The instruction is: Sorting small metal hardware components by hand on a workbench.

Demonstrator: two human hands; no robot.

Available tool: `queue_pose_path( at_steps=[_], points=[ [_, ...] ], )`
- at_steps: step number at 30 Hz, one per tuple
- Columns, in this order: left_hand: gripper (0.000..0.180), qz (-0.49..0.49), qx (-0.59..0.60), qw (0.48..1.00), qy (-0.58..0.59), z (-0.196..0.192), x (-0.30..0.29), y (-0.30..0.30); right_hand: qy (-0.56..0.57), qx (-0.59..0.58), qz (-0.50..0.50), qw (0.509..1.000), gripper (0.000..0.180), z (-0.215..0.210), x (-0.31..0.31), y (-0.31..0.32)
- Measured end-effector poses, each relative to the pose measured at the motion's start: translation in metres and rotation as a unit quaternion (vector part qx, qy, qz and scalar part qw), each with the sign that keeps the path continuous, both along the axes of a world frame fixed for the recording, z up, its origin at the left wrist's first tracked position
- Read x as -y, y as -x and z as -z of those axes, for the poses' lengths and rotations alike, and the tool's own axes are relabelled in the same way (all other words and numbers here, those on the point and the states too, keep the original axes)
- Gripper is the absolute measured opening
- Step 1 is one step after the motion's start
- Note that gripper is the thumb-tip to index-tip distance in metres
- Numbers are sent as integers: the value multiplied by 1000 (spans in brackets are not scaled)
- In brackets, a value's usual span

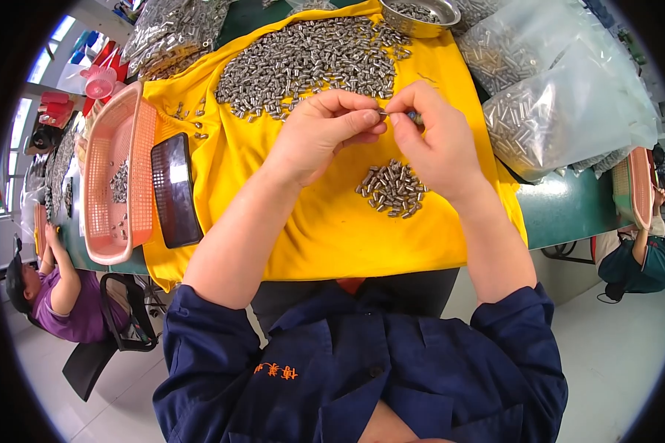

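Observation:
Above the yellow cloth [310,244], my two hands meet fingertip to fingertip. My left hand [336,125] pinches a small metal piece [381,111], apparently one of the short cylinders. My right hand [432,133] is closed with thumb and forefinger at that piece; a blue-grey bit of something shows between its fingers, too covered to name. Beyond my hands spreads a large heap of short metal cylinders [303,63]. A smaller pile of the same cylinders [393,190] lies below my right hand.
On the left are a pink plastic basket [92,214] with some metal parts and a black tray [177,230]. A metal bowl [440,16] stands at the back. Clear bags of metal parts [532,118] crowd the right. Two people sit at the far left and far right.

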State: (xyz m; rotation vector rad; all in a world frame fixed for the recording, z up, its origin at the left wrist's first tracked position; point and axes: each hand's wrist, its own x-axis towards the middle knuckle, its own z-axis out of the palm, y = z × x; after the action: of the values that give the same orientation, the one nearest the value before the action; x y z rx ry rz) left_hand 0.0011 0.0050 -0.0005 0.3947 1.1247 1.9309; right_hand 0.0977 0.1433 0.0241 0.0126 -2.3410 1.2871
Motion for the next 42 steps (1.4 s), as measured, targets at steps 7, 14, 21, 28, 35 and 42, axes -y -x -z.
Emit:
queue_pose_path(
  at_steps=[7,14,21,28,35,42],
  points=[
    [9,-22,-114,992,39,1,-4,2,2,-14,7,1000,5,4,0,3],
    [13,116,-392,897,168,-7,-1,-16,161,2,60,985,5,1,-30,3],
    [11,-104,-658,686,291,8,6,24,148,6,60,987,6,6,-25,8],
    [9,-93,-740,591,306,11,-5,22,92,8,68,993,9,3,-17,6],
    [13,-45,-325,929,171,0,-4,11,120,13,16,993,8,4,-15,4],
    [17,13,-138,988,60,-3,2,5,164,59,-39,984,7,5,-9,4]
  ],
)
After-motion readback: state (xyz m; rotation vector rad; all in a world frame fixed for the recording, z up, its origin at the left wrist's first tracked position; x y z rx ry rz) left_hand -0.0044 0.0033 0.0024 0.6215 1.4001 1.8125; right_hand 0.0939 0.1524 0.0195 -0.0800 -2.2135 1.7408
